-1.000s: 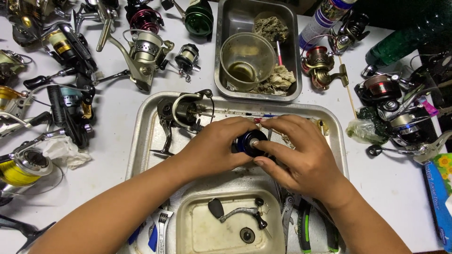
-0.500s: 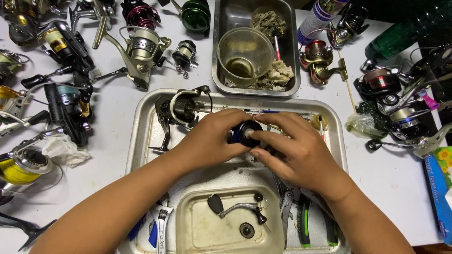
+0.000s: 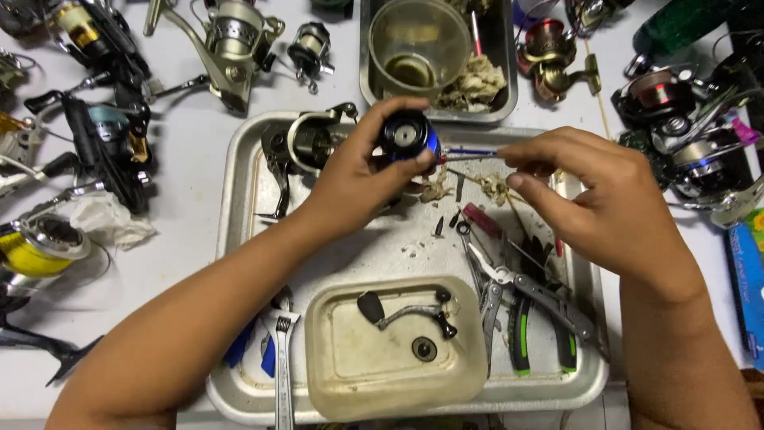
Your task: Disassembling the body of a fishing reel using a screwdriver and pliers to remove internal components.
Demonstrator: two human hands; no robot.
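Hands have parted: left hand (image 3: 358, 179) lifts blue spool (image 3: 407, 135) above tray (image 3: 239, 199), fingers closed round it, face up for access. Right hand (image 3: 593, 199) pinches thin rod (image 3: 469, 153) toward it.

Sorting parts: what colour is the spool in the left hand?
Black with blue, the spool in the head view.
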